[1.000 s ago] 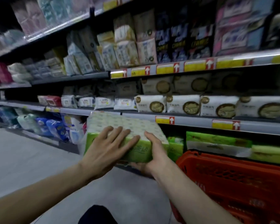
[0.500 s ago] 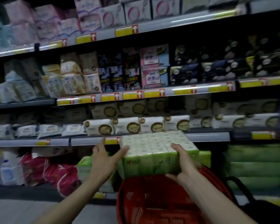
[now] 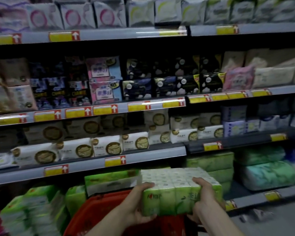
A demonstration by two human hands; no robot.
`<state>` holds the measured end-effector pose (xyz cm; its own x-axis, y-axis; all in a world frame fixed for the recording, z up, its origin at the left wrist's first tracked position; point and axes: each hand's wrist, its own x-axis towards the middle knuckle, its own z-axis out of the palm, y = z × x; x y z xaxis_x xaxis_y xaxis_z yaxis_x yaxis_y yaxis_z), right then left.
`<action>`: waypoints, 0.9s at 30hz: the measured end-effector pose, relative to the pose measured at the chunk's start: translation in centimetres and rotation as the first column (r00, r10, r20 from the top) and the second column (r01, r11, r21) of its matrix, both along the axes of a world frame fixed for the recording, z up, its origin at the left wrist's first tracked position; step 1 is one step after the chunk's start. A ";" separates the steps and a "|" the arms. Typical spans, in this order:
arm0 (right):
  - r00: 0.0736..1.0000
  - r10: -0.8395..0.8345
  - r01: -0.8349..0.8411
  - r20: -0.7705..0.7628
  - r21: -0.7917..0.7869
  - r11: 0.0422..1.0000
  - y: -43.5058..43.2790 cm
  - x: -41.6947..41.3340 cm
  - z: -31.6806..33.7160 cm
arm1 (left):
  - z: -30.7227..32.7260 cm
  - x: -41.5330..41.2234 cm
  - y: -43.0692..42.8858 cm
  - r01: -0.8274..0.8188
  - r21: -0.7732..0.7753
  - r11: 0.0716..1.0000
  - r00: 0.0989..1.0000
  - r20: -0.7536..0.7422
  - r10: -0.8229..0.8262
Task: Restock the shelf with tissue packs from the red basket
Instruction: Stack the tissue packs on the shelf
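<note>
**Count in view**

One green tissue pack (image 3: pixel 180 191) held by two hands, left (image 3: pixel 140 206) and right (image 3: pixel 204 200). One red basket (image 3: pixel 92 213). Four shelf rails (image 3: pixel 143 159) visible; the blurred stock on them is too many to count.

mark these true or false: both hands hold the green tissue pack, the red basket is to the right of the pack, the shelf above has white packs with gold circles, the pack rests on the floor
1. Both hands, the left hand and the right hand, hold the green plastic-wrapped tissue pack. True.
2. The red plastic basket is to the right of the pack. False: it sits below and to the left.
3. The shelf above carries white packs with gold circles. True.
4. The pack rests on the floor. False: it is held up in the air.
</note>
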<state>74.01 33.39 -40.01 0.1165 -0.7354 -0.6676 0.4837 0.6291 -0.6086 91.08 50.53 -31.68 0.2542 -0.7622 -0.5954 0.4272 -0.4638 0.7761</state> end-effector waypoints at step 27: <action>0.903 -0.424 0.420 -0.073 -0.064 0.905 -13.9 -6.8 1.2 | -7.6 -9.2 -21.4 -0.054 -0.196 0.979 0.991 -0.127 0.029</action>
<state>67.26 19.50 -38.85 -0.2659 -0.7331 -0.6260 0.6439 0.3483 -0.6813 81.85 29.09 -39.25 0.2223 -0.8588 -0.4615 0.5410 -0.2852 0.7912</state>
